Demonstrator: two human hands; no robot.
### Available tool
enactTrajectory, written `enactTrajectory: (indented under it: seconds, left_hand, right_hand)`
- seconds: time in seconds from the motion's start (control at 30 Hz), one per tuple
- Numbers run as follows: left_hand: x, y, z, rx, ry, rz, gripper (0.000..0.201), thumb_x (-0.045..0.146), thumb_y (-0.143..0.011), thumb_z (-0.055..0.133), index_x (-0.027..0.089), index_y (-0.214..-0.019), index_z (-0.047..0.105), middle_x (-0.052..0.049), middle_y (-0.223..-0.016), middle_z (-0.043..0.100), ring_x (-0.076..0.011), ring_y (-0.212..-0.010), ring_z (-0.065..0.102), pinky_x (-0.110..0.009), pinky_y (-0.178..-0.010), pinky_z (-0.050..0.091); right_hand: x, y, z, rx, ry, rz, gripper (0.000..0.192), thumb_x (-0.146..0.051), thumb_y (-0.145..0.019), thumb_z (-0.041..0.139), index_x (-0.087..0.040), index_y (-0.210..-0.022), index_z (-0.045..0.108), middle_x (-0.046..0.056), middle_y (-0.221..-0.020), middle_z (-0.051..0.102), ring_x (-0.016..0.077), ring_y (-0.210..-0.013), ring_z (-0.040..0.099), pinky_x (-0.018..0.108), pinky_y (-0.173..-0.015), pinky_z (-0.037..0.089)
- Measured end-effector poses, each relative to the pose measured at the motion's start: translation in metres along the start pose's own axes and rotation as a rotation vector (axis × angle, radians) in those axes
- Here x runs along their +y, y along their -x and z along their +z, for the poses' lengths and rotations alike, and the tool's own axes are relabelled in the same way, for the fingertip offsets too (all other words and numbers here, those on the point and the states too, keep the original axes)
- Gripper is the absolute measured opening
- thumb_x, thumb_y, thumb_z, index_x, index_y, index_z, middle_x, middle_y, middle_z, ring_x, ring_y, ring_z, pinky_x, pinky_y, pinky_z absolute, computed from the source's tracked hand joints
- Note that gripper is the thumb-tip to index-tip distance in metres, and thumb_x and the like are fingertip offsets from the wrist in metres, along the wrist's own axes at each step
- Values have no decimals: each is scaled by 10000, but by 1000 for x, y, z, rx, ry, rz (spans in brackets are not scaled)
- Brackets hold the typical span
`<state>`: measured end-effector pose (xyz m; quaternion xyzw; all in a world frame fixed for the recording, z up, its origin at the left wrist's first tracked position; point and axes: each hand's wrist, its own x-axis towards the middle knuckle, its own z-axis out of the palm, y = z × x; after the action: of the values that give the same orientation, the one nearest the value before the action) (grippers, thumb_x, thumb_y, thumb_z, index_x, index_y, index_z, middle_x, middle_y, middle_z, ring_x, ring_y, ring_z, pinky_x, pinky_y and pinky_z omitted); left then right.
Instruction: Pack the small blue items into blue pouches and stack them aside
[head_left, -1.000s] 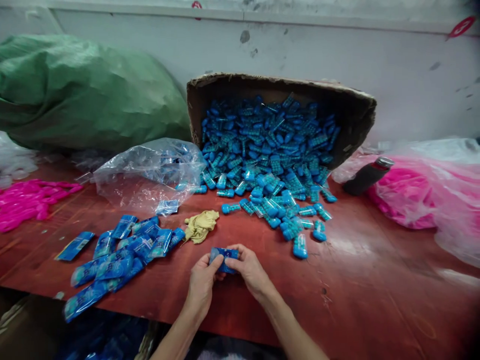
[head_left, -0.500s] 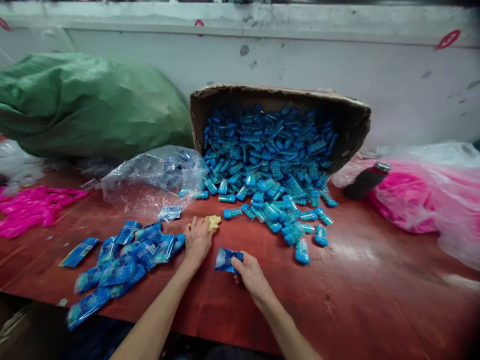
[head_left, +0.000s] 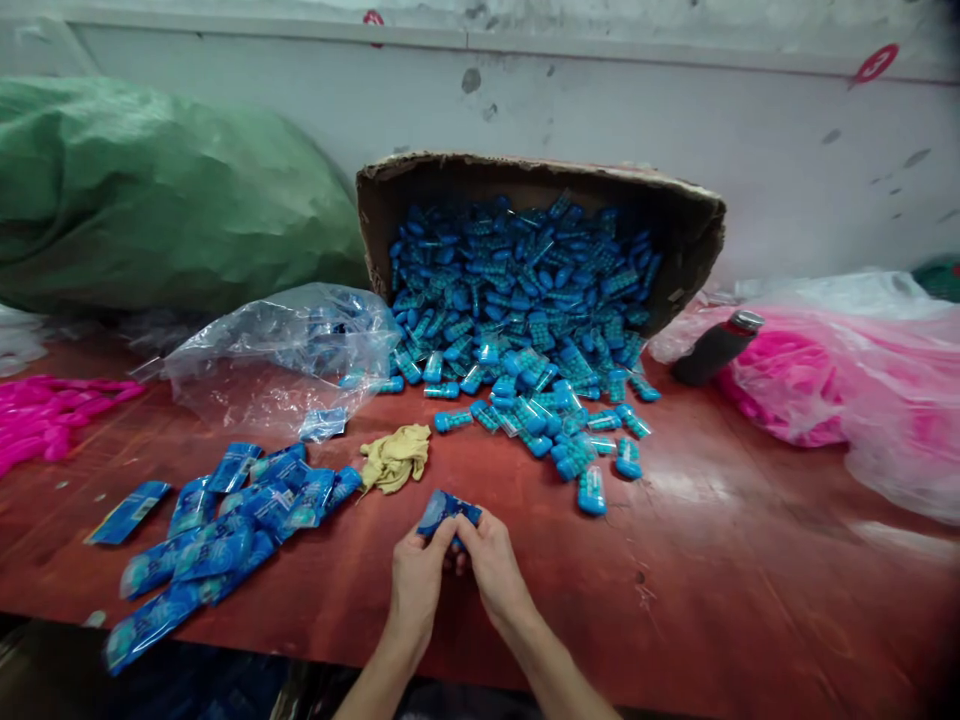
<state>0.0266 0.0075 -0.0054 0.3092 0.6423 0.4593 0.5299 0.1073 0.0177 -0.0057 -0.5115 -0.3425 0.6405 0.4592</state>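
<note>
Both my hands meet over the red table (head_left: 750,590) near its front edge. My left hand (head_left: 417,585) and my right hand (head_left: 491,568) together pinch one small blue packet (head_left: 445,510) between the fingertips. Just beyond the packet lies a crumpled yellow cloth (head_left: 395,457). To the left is a heap of filled blue packets (head_left: 225,520). Behind, a tipped cardboard box (head_left: 540,190) spills several small blue plastic pieces (head_left: 525,330) onto the table.
A clear plastic bag (head_left: 277,350) lies left of the box, a big green sack (head_left: 165,200) behind it. Pink pieces (head_left: 45,415) sit at far left. A dark bottle (head_left: 712,347) and a bag of pink items (head_left: 825,385) are at right.
My left hand left the yellow cloth and came back to the blue packet, which my right hand lifted; both hands now grip it together.
</note>
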Motion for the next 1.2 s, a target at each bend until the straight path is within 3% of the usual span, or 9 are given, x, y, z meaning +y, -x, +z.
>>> enactTrajectory:
  seconds: [0.17,0.3,0.47,0.63,0.73,0.87,0.97,1.07,1.2]
  left_hand:
    - [-2,-1,-6,61,52,-20,248,384,-574,665,148,-605,592,39,-441,560,-107,-388,476,-217,-392,377]
    - [3,-1,-5,178,23,-24,243,345,-519,713,139,-595,609,55,-412,533,-79,-396,448,-182,-387,337]
    - [7,4,9,23,400,-209,305,278,-432,757,136,-643,587,53,-461,561,-65,-362,421,-184,-345,306]
    - [6,7,11,-74,506,-333,261,225,-437,758,131,-582,561,51,-459,546,-57,-372,432,-178,-352,314]
    - [2,8,13,-33,496,-302,276,249,-443,760,135,-595,560,52,-453,542,-59,-376,432,-179,-355,318]
    - [1,7,14,49,392,-248,327,330,-429,766,134,-599,567,59,-381,492,-62,-334,390,-186,-325,290]
    - [3,6,11,-42,390,-248,356,374,-410,770,132,-589,580,40,-387,510,-79,-338,408,-206,-335,317]
    - [2,5,9,-113,376,-217,339,392,-440,756,135,-587,592,25,-409,531,-95,-345,437,-221,-348,333]
    - [0,2,14,-17,364,-175,326,393,-478,738,149,-653,612,32,-433,538,-116,-387,493,-220,-368,348]
  right_hand:
    - [5,4,-1,33,67,-6,204,-343,-724,524,-166,-646,460,-71,-489,429,57,-395,386,156,-358,307]
    - [11,5,-1,103,168,-124,187,-287,-753,503,-175,-610,455,-68,-519,423,63,-455,394,150,-402,320]
    - [13,11,-1,186,264,-194,225,-337,-806,444,-189,-636,438,-55,-551,454,81,-487,443,153,-417,348]
    - [9,19,-4,169,241,-179,244,-367,-820,420,-200,-643,399,-65,-546,413,78,-454,443,152,-386,353]
    - [12,18,-3,188,178,-166,257,-403,-798,449,-197,-649,410,-61,-553,416,79,-461,439,155,-386,354]
    - [17,11,-1,109,4,-29,330,-503,-741,483,-188,-662,423,-77,-501,386,61,-386,354,156,-328,300]
    - [19,7,-2,96,-29,-68,384,-555,-683,538,-186,-636,441,-76,-487,387,61,-392,344,161,-334,298]
    - [25,4,-3,169,20,-116,386,-572,-652,568,-197,-609,492,-42,-503,452,105,-447,426,198,-372,355]
    - [32,3,-2,366,67,-138,345,-558,-599,632,-231,-680,560,27,-682,580,189,-689,537,239,-524,444]
